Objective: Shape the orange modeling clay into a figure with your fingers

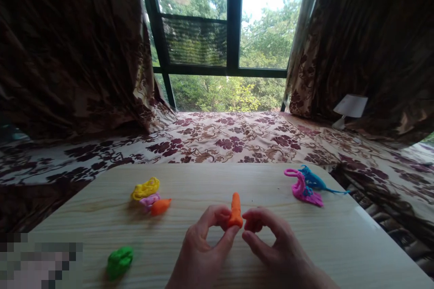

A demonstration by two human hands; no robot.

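An orange piece of modelling clay (235, 210), shaped like a carrot with a narrow upper end and a wider base, stands upright over the table. The thumb and fingers of my left hand (208, 244) pinch it near the base. Close to its right side is my right hand (271, 239), fingers curled with thumb and fingertips apart. A small gap shows between those fingertips and the clay, and nothing is visible in them.
On the pale wooden table (196, 180) lie yellow clay (146, 188), pink clay (149, 201), an orange lump (160, 207) and green clay (120, 263) at left. A magenta swan-like clay shape (301, 189) and blue clay (313, 179) lie at right. A white lamp (351, 106) stands beyond.
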